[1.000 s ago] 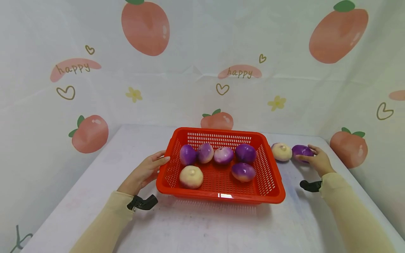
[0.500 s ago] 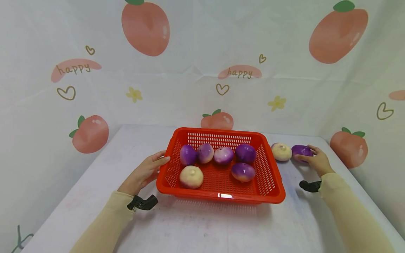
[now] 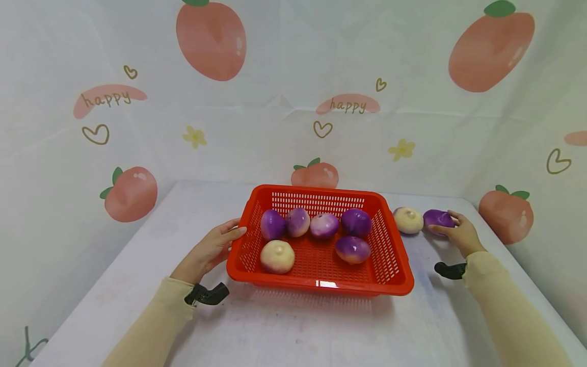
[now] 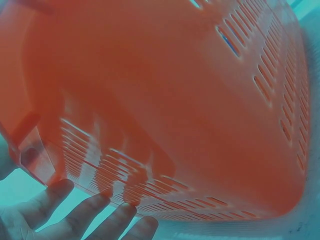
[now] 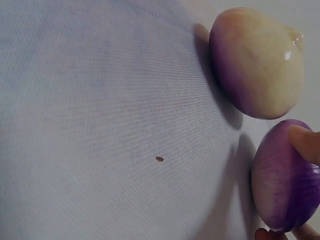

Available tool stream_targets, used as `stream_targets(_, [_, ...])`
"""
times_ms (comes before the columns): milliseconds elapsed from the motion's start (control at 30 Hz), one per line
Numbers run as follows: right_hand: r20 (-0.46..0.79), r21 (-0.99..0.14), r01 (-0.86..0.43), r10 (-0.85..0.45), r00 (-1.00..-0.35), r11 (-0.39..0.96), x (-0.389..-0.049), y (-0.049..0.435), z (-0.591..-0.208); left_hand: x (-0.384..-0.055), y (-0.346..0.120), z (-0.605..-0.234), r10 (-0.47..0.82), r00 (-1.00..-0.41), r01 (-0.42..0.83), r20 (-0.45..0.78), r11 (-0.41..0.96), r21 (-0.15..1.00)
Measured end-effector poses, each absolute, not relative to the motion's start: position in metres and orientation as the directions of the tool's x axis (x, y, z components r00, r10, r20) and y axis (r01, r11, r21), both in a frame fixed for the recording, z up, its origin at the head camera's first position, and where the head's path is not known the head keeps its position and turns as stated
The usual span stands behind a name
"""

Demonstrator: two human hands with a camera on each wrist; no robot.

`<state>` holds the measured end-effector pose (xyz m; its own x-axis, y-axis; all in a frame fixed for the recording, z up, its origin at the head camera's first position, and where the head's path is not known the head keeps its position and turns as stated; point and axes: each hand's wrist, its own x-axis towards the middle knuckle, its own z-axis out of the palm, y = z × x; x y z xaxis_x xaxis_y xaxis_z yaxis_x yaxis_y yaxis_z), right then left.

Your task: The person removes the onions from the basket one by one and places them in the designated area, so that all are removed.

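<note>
A red plastic basket [image 3: 321,286] with slotted walls holds several purple-and-cream onions, among them a pale one [image 3: 277,257] at its front left. My left hand [image 3: 208,252] grips the basket's left rim, thumb over the edge. In the left wrist view the fingers [image 4: 95,210] spread along the outside of the slotted wall [image 4: 150,125]. To the right of the basket, my right hand [image 3: 464,235] holds a purple onion [image 3: 435,219] on the table, thumb on its near side and fingers around its far side. A thumb [image 5: 306,145] presses this onion [image 5: 280,180] in the right wrist view.
A cream onion [image 3: 407,220] rests on the white-covered table [image 3: 321,336] between the basket's right wall and the held onion. Behind the table hangs a white printed curtain [image 3: 275,132]. A small brown speck [image 5: 159,159] lies on the cloth.
The purple onion under my right hand has turned slightly, so its pointed tip now shows on top. My left hand and the basket have stayed in place.
</note>
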<state>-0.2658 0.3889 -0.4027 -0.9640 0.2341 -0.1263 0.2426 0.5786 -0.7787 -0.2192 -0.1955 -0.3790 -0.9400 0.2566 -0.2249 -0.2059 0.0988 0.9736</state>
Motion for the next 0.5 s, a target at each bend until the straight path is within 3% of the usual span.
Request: stream_targets(500, [-0.106, -0.796, 0.203, 0.199, -0.974, 0.571, -0.258, 0.393, -0.385, -0.219, -0.195, -0.379, 0.251, -0.94, -0.214, -0.232, 0.096, 0.972])
